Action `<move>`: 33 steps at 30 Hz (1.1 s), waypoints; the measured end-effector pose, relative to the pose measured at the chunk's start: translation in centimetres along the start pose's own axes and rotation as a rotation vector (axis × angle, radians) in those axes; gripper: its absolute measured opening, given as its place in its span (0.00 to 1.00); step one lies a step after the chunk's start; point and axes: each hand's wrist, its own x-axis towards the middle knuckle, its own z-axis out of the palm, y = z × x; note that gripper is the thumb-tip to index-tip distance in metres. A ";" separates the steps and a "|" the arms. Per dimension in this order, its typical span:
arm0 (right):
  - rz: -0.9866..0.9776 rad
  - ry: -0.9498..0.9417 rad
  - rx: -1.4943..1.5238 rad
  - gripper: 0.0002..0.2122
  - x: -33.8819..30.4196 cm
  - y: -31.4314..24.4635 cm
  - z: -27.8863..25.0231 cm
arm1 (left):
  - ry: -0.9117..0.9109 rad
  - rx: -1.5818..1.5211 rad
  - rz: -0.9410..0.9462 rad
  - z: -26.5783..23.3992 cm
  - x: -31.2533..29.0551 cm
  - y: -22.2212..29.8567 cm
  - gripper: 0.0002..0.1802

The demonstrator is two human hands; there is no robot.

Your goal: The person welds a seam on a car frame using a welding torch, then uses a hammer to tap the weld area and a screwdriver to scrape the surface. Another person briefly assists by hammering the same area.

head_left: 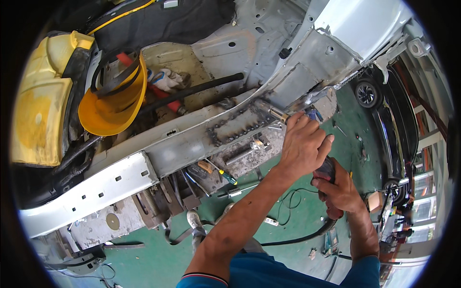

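My left hand [303,144] is closed round the front of a welding torch [276,113], whose metal nozzle points at the car's grey sill [180,153]. Lower down, my right hand [342,187] grips the torch's red and black handle; a ribbed black hose [307,238] trails from its end. Around the nozzle the bare metal is scorched, and a row of dark weld spots outlines a patch [235,126] on the sill. The nozzle's tip is close to the patch's upper right corner; whether it touches cannot be made out.
Inside the car body a yellow mask [109,120] lies beside a black bar [206,89] and white cloth [168,80]. Below the sill, a screwdriver [227,177] and other tools rest on a metal bench [273,149]. A clamp [156,206] holds the lower edge. A black car [394,125] stands at right.
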 end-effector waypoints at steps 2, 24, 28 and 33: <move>-0.003 -0.002 -0.023 0.22 0.0 -0.2 -0.1 | 0.002 0.000 0.000 0.0 0.1 0.0 0.14; 0.045 -0.009 0.031 0.17 -0.8 -0.1 -1.2 | -0.056 0.030 0.003 0.6 0.3 1.5 0.15; 0.033 -0.057 0.074 0.17 -0.1 0.6 -2.1 | -0.034 0.036 -0.005 1.3 0.3 1.2 0.15; 0.031 -0.103 0.093 0.16 1.2 1.2 -2.4 | -0.064 0.091 -0.022 1.4 0.1 0.6 0.15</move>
